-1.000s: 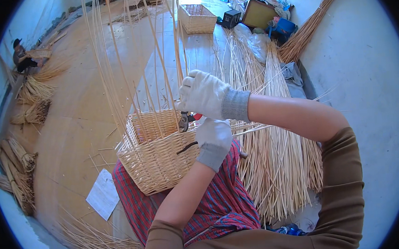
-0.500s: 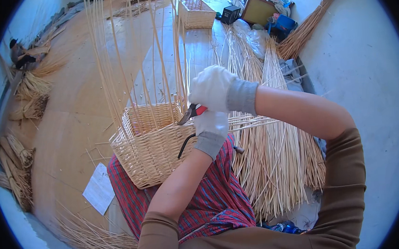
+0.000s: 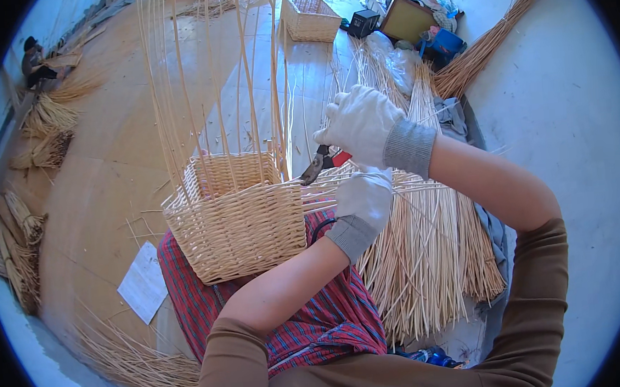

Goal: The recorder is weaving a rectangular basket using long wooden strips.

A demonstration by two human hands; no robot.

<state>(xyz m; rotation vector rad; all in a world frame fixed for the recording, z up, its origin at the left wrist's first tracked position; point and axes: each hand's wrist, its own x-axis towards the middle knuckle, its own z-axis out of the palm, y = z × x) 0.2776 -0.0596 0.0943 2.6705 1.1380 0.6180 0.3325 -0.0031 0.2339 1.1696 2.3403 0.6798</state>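
Observation:
A half-woven wicker basket (image 3: 238,233) rests tilted on my lap, tall upright rods (image 3: 250,91) rising from its rim. My right hand (image 3: 362,125), in a white glove with a grey cuff, is closed around pruning shears (image 3: 315,166) with red on the handle. Their dark blades point down-left, close to the basket's right corner. Just below, my gloved left hand (image 3: 365,201) closes around pale rods (image 3: 321,195) running out rightward from that corner; its fingertips are mostly hidden. A thin curved black piece (image 3: 321,228) shows beside my left wrist.
Bundles of long rods (image 3: 427,257) lie on the right, with a browner bundle (image 3: 489,41) against the wall. A finished-looking basket (image 3: 311,19) stands farther off. Loose rods (image 3: 139,363) and a white sheet (image 3: 143,282) lie at left; another person (image 3: 36,63) sits far left.
Both hands have moved right, away from the basket's corner, the left along the rods. The shears have shifted right and slightly up with my right hand. The basket has shifted slightly left.

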